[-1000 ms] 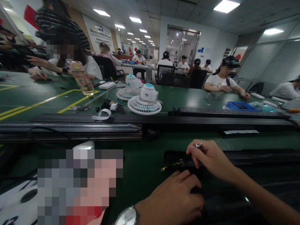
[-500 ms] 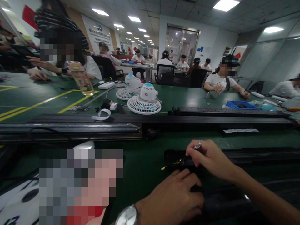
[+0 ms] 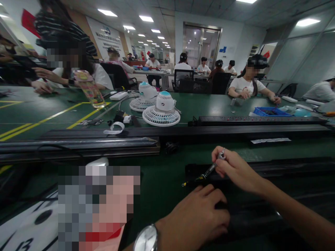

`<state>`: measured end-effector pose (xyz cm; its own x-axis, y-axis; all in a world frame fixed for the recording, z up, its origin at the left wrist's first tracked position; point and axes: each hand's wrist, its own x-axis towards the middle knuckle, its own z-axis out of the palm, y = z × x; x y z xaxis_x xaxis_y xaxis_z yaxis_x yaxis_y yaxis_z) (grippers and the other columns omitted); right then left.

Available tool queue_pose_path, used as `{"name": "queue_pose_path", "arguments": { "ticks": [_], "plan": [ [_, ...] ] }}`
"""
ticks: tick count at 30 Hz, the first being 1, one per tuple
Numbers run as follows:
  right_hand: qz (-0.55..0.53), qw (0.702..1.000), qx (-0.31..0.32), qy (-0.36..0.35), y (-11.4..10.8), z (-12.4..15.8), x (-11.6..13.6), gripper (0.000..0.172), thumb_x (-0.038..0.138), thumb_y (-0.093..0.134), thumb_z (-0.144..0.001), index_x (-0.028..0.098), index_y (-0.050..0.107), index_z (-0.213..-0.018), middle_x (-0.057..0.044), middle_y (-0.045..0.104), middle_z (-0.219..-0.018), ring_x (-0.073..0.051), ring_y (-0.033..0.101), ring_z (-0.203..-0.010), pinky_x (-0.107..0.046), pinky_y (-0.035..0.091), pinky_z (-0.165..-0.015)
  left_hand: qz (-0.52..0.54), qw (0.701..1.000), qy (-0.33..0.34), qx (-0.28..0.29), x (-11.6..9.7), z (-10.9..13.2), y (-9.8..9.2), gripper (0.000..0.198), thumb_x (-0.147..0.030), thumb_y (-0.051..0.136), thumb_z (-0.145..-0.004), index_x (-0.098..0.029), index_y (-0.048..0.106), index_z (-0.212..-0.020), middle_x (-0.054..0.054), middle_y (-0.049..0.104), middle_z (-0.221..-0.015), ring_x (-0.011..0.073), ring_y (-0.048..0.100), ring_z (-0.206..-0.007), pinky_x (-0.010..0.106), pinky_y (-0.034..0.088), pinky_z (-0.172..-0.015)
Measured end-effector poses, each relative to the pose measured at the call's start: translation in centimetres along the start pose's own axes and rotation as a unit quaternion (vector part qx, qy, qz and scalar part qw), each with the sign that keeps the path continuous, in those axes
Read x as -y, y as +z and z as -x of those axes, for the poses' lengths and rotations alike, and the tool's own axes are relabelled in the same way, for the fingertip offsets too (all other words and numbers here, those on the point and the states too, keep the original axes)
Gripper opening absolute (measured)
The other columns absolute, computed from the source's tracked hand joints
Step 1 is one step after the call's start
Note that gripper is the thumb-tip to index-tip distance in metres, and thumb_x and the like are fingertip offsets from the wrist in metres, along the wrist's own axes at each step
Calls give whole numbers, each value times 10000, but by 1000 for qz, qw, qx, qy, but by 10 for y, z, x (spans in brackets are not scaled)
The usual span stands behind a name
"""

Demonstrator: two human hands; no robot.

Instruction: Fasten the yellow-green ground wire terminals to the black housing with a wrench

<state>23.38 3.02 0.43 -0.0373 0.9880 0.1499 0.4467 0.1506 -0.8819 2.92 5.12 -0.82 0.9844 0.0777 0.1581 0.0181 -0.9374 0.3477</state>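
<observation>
My right hand pinches a small wrench with a dark, lettered shaft and a silver end by the fingers. A ring sits on one finger. The wrench slants down toward a yellow-green wire, whose ring terminal points left. Below them, my left hand is closed over a long black profile, fingers bent and partly hidden; the wrist wears a silver watch. Another long black profile lies behind, under my right hand.
Beyond lie more long black bars, a black socket strip, two white fans and a blue tray. A bottle stands at left. A blurred printed bag is at near left. Several people sit around.
My right hand has lifted slightly and turned, so the wrench shaft now shows between its fingers. My left hand stays in nearly the same place. The view has shifted a little.
</observation>
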Motion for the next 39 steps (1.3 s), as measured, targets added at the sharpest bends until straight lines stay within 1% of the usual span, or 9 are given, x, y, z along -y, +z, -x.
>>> {"name": "queue_pose_path", "arguments": {
  "ticks": [4,7,10,18,22,28,31,35,39],
  "plan": [
    [8,1000,0,1,-2,0,-1,160,101,414,-917,213,524,-948,63,493,-615,-127,472,-539,-244,359,-514,7,1000,7,-15,0,0,1,73,-271,704,-911,-220,684,-958,43,620,-1170,215,577,-1040,354,484,-863],
    [30,1000,4,-7,-6,0,6,144,123,435,-923,204,554,-922,54,504,-617,-129,473,-549,-250,362,-530,9,1000,8,-19,1,0,0,76,-273,709,-907,-221,684,-956,41,619,-1177,213,579,-1040,353,487,-862],
    [37,999,-10,-16,-11,0,12,130,165,440,-951,204,559,-918,53,513,-604,-133,475,-546,-256,370,-541,9,1000,9,-13,1,0,0,81,-279,698,-917,-220,679,-970,41,617,-1189,215,577,-1052,354,486,-866],
    [69,997,-18,-33,-20,-1,21,193,326,436,-1039,209,555,-941,34,626,-639,-151,595,-600,-275,442,-628,15,1000,7,-23,1,-1,3,127,-289,700,-911,-195,671,-991,57,632,-1146,214,574,-1036,344,481,-887],
    [84,996,-15,-34,-19,0,23,190,323,448,-1040,215,556,-927,43,641,-616,-147,614,-575,-267,451,-611,14,1000,11,-13,2,-2,5,102,-275,684,-917,-175,661,-913,57,641,-1105,213,571,-1026,344,477,-916],
    [90,995,-23,-37,-12,-1,19,175,328,533,-1000,227,531,-857,30,707,-593,-164,681,-550,-272,484,-595,2,999,11,-34,1,-1,9,125,-285,699,-906,-166,663,-909,61,649,-1056,208,575,-995,334,484,-889],
    [83,994,-54,-37,-8,1,17,230,359,554,-987,239,495,-800,33,687,-548,-165,661,-505,-270,471,-560,5,999,7,-37,1,-1,9,124,-291,700,-906,-172,665,-907,59,650,-1062,208,580,-997,338,486,-894],
    [91,990,-104,-32,-4,4,15,296,409,528,-1001,249,446,-766,60,609,-467,-143,589,-417,-257,440,-518,3,999,5,-42,0,-1,8,124,-293,708,-900,-176,667,-906,59,652,-1052,209,583,-993,342,488,-902],
    [103,987,-117,-38,0,4,13,261,399,448,-1040,239,510,-844,62,584,-471,-138,571,-419,-250,418,-501,-4,999,7,-40,1,-1,6,141,-311,713,-898,-180,667,-918,55,653,-1055,209,588,-986,344,496,-894]
  ]
}}
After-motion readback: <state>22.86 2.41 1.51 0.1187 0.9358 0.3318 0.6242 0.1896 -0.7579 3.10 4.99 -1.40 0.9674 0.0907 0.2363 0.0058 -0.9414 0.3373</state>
